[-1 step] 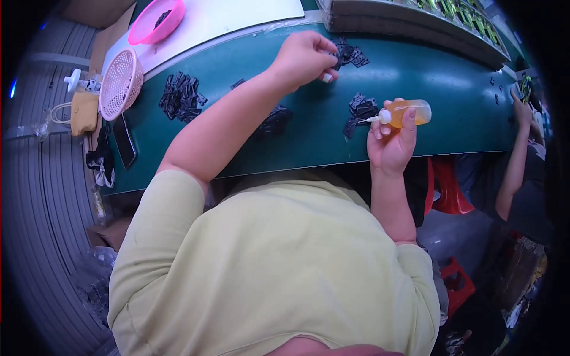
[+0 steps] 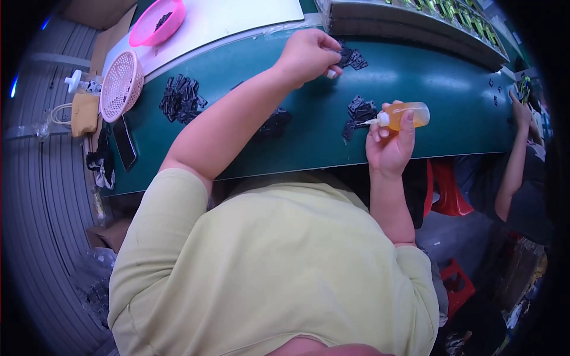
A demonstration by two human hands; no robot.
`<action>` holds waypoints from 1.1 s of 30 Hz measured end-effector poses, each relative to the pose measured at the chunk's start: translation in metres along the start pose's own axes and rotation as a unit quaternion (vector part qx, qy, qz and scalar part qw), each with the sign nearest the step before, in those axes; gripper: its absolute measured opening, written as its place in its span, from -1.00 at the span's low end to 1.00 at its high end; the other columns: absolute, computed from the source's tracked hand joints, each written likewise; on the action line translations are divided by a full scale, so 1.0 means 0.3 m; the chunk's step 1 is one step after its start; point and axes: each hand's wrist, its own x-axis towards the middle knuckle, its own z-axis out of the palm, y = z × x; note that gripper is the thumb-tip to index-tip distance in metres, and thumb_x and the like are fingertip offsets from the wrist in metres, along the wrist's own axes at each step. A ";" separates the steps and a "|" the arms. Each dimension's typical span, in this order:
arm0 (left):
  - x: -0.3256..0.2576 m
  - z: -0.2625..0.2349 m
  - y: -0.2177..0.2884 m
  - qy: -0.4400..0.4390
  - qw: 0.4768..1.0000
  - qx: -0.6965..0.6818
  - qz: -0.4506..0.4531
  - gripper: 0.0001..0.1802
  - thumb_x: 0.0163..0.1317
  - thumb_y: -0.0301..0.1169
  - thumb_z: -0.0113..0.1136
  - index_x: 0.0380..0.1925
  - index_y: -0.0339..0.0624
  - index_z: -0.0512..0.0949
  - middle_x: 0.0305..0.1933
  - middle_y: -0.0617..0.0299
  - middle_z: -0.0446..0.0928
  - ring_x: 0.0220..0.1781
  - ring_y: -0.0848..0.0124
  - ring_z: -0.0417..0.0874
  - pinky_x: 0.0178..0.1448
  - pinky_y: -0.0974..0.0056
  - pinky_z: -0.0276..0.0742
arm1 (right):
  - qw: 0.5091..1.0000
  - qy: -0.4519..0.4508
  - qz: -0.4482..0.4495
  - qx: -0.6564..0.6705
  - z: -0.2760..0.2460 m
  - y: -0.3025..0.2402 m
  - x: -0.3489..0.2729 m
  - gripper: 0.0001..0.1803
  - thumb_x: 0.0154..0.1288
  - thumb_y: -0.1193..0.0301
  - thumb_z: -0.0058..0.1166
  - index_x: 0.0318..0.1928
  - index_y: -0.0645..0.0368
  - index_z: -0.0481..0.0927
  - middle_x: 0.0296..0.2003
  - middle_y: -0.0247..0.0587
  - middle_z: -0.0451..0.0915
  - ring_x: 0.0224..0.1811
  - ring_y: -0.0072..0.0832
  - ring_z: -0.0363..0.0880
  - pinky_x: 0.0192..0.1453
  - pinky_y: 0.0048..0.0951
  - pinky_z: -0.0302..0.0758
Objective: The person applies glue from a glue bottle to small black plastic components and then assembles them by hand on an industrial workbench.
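My left hand (image 2: 310, 58) reaches to the far side of the green table, its fingers bent together at the edge of a heap of small flat black parts (image 2: 355, 58). Whatever the fingertips pinch is too hidden to make out. In my right hand (image 2: 389, 142) lies a clear squeeze bottle (image 2: 409, 115) of amber liquid, held on its side with its white nozzle toward the left. The nozzle tip is next to a nearer heap of black parts (image 2: 360, 113). Another dark heap (image 2: 274, 123) is partly covered by my left forearm.
A large black heap (image 2: 180, 98) lies on the left of the green table (image 2: 314, 139). A pink basket (image 2: 122, 86), a pink bowl (image 2: 142, 35) and a phone (image 2: 124, 142) are nearby. A long tray (image 2: 415, 29) borders the back. Another person's hand (image 2: 521, 110) is at the right.
My left fingertips sit very slightly further right at the far heap. The bottle stays in my right hand.
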 end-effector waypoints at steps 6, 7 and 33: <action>0.101 0.001 0.003 0.113 0.911 0.365 0.152 -0.61 0.20 -0.22 0.16 -0.17 -0.38 0.57 -0.23 0.02 0.60 -0.23 0.20 0.66 -0.08 0.20 0.57 | 1.000 0.005 -0.006 -0.002 0.000 0.000 -0.004 -0.67 0.31 0.21 0.10 -0.10 0.19 0.47 -0.28 -0.11 0.60 -0.60 -0.63 0.44 -0.56 -0.66 0.42; 0.096 -0.007 -0.013 0.142 0.895 0.387 0.167 -0.56 0.18 -0.15 0.15 -0.17 -0.36 0.58 -0.18 0.00 0.59 -0.15 0.15 0.62 0.00 0.17 0.52 | 1.000 -0.001 -0.007 -0.003 0.003 -0.002 0.000 -0.68 0.31 0.21 0.09 -0.10 0.19 0.47 -0.27 -0.11 0.60 -0.60 -0.63 0.44 -0.56 -0.66 0.41; 0.064 0.164 -0.091 0.077 0.866 0.407 0.280 -0.49 0.13 -0.14 0.23 -0.02 -0.26 0.48 0.02 -0.02 0.40 0.17 0.07 0.36 0.27 0.12 0.29 | 0.999 0.011 0.005 -0.041 0.030 0.007 -0.013 -0.69 0.28 0.25 0.14 -0.09 0.14 0.42 -0.31 -0.19 0.57 -0.60 -0.64 0.43 -0.57 -0.62 0.41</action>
